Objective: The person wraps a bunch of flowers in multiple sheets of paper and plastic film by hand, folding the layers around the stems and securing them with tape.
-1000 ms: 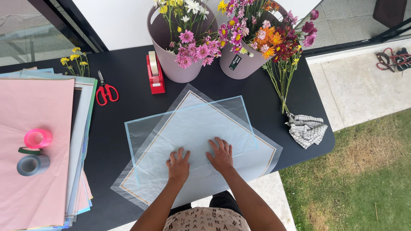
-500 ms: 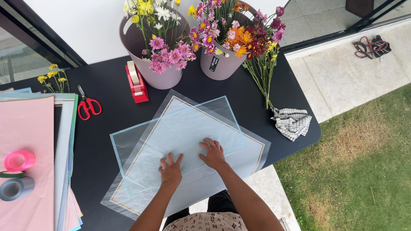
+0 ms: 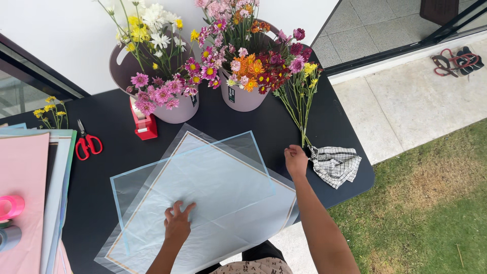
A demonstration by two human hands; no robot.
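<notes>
Two overlapping clear wrapping sheets (image 3: pixel 203 187), one edged in blue and one in tan, lie on the black table (image 3: pixel 106 122). My left hand (image 3: pixel 177 223) rests flat on the sheets near their front, fingers spread. My right hand (image 3: pixel 296 160) is out at the sheets' right corner, fingers curled by the stem ends of a loose bunch of small yellow and purple flowers (image 3: pixel 300 86). Whether the fingers hold the stems I cannot tell. A checked cloth (image 3: pixel 335 163) lies just right of that hand.
Two mauve buckets (image 3: pixel 177 109) (image 3: pixel 243 96) full of mixed flowers stand at the back. A red tape dispenser (image 3: pixel 144 127) and red scissors (image 3: pixel 87 144) lie left of them. Stacked pink and blue paper (image 3: pixel 25 187) with tape rolls (image 3: pixel 10 208) fills the left edge. Grass and paving lie beyond the table's right edge.
My right hand has left the sheets and moved right to the loose flower stems by the checked cloth. My left hand stays on the sheets. The view has shifted.
</notes>
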